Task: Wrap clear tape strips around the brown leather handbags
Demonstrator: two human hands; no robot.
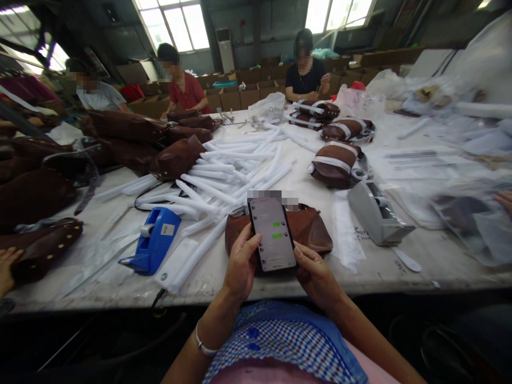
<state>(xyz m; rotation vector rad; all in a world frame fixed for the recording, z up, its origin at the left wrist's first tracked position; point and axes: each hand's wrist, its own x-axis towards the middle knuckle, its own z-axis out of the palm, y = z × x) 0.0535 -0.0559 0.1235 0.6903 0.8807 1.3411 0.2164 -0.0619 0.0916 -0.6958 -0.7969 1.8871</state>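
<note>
A black smartphone point(273, 233) with a lit chat screen is held upright over the table's near edge. My left hand point(241, 265) grips its left side, thumb resting on the screen edge. My right hand point(314, 274) cups its lower right corner, fingers curled behind it. Behind the phone a brown leather bag point(310, 228) lies flat on the white table point(400, 269).
A blue tape dispenser point(154, 239) sits to the left, a grey one point(376, 212) to the right. White foam tubes point(232, 170) are piled mid-table. Brown bags point(335, 164) lie around. Three people sit at the far side. Another person's hand point(7, 266) shows at the left edge.
</note>
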